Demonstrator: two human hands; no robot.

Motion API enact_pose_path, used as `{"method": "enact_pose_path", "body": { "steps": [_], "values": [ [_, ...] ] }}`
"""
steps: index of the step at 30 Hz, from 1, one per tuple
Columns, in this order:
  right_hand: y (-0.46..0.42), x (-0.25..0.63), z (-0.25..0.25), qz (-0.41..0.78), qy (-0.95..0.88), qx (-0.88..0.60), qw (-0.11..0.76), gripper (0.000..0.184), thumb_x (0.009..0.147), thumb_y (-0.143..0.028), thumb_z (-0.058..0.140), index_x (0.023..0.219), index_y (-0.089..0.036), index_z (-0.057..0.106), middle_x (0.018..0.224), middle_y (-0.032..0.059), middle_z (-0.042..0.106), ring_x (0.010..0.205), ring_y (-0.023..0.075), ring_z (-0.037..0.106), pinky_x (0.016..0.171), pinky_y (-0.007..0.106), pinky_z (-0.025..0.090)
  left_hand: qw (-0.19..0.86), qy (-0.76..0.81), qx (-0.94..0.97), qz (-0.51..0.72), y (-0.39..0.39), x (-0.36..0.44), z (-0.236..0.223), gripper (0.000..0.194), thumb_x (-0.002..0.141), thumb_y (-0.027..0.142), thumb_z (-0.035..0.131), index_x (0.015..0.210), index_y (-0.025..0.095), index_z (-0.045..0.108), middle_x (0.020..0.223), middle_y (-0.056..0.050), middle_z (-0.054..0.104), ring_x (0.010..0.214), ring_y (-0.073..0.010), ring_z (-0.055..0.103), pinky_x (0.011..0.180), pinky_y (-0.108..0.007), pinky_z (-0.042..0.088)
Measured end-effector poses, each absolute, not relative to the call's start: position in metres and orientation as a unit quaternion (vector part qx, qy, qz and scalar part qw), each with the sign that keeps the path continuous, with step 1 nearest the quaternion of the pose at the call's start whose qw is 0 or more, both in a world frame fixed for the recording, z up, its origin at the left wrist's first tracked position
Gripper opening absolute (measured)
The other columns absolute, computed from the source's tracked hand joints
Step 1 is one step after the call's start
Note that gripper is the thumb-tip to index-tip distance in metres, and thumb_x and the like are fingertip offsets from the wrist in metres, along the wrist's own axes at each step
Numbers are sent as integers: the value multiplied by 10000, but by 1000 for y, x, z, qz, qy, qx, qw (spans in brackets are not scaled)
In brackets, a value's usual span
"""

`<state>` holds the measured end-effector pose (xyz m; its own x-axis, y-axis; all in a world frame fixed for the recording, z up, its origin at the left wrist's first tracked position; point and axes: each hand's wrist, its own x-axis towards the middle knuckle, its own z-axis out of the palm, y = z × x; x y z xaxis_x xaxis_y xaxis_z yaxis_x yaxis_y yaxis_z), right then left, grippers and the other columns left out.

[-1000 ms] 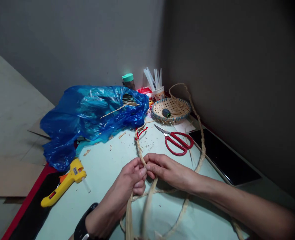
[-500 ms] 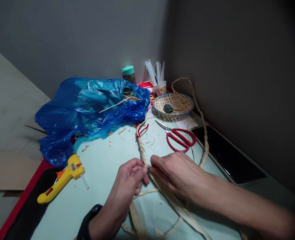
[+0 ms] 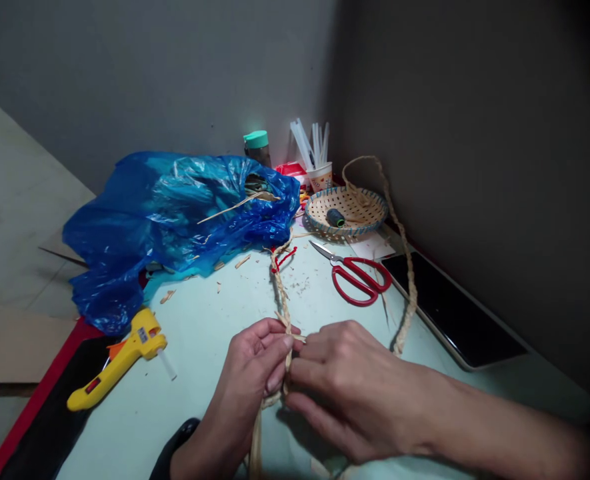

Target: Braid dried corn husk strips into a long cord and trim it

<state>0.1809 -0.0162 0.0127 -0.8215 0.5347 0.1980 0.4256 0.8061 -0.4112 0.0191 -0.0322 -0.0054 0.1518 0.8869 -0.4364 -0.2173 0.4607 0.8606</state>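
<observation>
A pale braided straw cord [image 3: 281,293] runs away from me along the table, with a piece of red yarn [image 3: 285,260] tied near its far end. My left hand [image 3: 257,360] pinches the near end of the braid between thumb and fingers. Close against it on the right, my right hand [image 3: 345,387] has its fingers closed at the loose strands; its fingertips are partly hidden. A short straw end sticks out between the hands. Flat straw strips [image 3: 256,443] hang below my left hand toward the table's front.
Red-handled scissors [image 3: 359,280] lie beyond my right hand, beside a black tablet [image 3: 455,313]. A yellow glue gun [image 3: 119,363] rests at left. Behind are a blue plastic bag [image 3: 175,207], a woven basket [image 3: 319,213] holding a thread spool [image 3: 335,217], and a paper cup [image 3: 321,177].
My right hand has moved slightly down and turned, its fingers now lower beside the braid. The wide strip that trailed under it to the lower right no longer shows there. My left hand keeps its pinch.
</observation>
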Motion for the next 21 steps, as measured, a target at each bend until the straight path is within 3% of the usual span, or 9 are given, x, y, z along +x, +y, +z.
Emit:
{"method": "enact_pose_path", "body": {
  "steps": [4, 8, 12, 15, 18, 21],
  "values": [
    [-2, 188, 22, 337, -817, -412, 220, 290, 963, -368, 385, 910, -165, 585, 833, 45, 649, 766, 154, 575, 691, 278, 392, 674, 502, 358, 406, -33, 19, -2, 212, 801, 323, 642, 838, 142, 537, 469, 92, 399, 393, -13, 233, 409, -151, 171],
    [7, 186, 10, 515, -756, -365, 172, 341, 993, -395, 307, 897, -178, 552, 756, -4, 611, 657, 105, 545, 618, 227, 378, 662, 506, 366, 414, -35, 22, -1, 230, 792, 306, 639, 866, 146, 491, 611, 53, 516, 410, 1, 265, 412, -148, 175],
    [9, 182, -1, 461, -767, -399, 198, 303, 974, -365, 374, 841, -169, 563, 754, -5, 585, 703, 108, 511, 636, 230, 340, 646, 514, 400, 400, -36, 25, -4, 230, 793, 302, 620, 881, 167, 456, 637, 59, 525, 380, -1, 299, 387, -151, 186],
    [9, 182, -1, 450, -780, -395, 181, 303, 954, -312, 407, 730, -161, 544, 640, -33, 508, 612, 88, 439, 570, 227, 294, 607, 549, 445, 364, -36, 24, -2, 235, 829, 329, 564, 966, 200, 424, 608, 71, 539, 348, -33, 324, 365, -170, 220],
    [11, 184, 1, 457, -771, -402, 187, 317, 927, -287, 440, 650, -156, 519, 548, -53, 379, 534, 77, 333, 493, 226, 234, 494, 610, 541, 304, -37, 20, 6, 168, 869, 356, 515, 948, 216, 467, 560, 72, 534, 389, -72, 402, 402, -188, 291],
    [10, 185, -1, 490, -745, -401, 209, 324, 919, -277, 445, 635, -150, 535, 526, -49, 434, 508, 70, 356, 483, 210, 253, 359, 627, 645, 249, -42, 16, 14, 207, 891, 360, 500, 757, 204, 520, 565, 40, 579, 472, -88, 484, 471, -195, 337]
  ]
}}
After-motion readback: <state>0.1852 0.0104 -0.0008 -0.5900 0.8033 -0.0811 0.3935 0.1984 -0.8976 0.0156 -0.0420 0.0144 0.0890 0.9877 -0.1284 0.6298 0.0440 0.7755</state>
